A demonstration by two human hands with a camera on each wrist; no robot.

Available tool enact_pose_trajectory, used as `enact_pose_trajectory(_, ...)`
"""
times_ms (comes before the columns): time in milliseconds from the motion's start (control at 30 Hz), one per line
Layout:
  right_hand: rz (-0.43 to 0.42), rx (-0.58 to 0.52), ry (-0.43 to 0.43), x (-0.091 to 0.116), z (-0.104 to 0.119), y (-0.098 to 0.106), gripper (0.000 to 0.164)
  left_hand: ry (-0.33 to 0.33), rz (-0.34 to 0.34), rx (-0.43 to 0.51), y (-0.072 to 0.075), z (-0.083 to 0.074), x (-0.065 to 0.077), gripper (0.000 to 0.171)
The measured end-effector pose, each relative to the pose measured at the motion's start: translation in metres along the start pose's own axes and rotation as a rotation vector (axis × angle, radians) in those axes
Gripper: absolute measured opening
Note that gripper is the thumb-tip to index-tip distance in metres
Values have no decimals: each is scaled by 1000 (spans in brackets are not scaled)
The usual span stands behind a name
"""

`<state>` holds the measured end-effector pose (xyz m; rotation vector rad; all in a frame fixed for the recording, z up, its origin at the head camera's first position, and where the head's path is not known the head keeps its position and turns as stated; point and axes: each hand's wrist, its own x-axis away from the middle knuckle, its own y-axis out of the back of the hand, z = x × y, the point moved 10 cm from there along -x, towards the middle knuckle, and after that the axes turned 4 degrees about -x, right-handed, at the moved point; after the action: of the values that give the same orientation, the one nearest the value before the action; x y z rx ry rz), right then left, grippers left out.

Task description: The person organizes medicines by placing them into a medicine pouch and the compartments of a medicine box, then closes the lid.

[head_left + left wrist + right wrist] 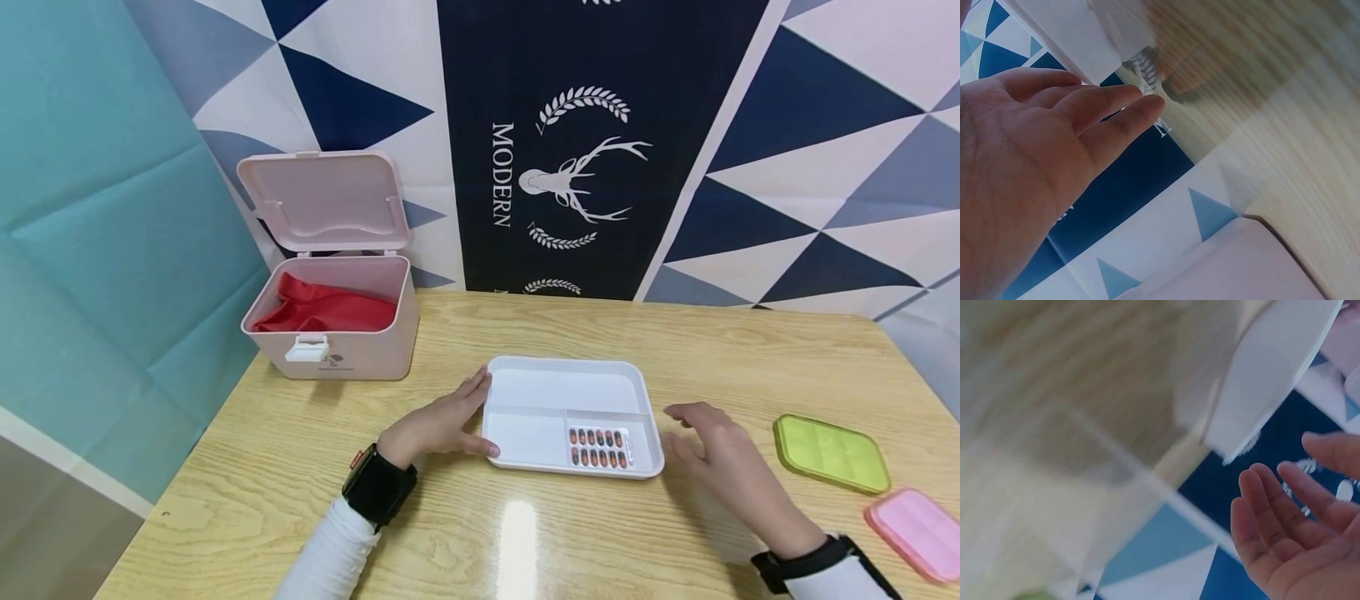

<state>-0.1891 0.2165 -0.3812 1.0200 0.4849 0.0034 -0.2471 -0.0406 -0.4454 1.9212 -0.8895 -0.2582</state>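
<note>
A white divided tray (525,437) lies on the wooden table in the head view. In its front right compartment is a blister pack of capsules (600,448), dark and orange in two rows. My left hand (442,421) is at the tray's left side, fingers extended and thumb near the front corner. Just off the tray's right edge, my right hand (723,454) hovers with loosely bent fingers and nothing in it. In the right wrist view, a gap separates that hand (1297,531) from the tray's side (1266,375).
A pink box (337,354) with its lid up stands at the back left, a red cloth (330,308) inside. To the right lie a yellow-green divided case (832,452) and a pink one (918,533). Patterned fabric (555,167) hangs behind the table (420,533).
</note>
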Motion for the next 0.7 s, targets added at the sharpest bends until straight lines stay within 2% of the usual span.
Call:
enact_pose_trajectory(233,-11,133,158,9,-32,21,48,1,2,-12,0,1,-2,102)
enact_pose_trajectory(300,9,183,173,13,-44,26,54,3,5,-13,0,2,-2,102)
enact_pose_trajectory(433,127,242,98,21,-77,29,58,4,7,-13,-1,2,-3,102)
enact_pose_trajectory(600,323,275,-26,32,-116,25,64,1,8,-12,-1,1,-2,101)
enact_pose_trajectory(700,400,289,-66,37,-133,22,68,-11,2,-8,-1,0,-2,100)
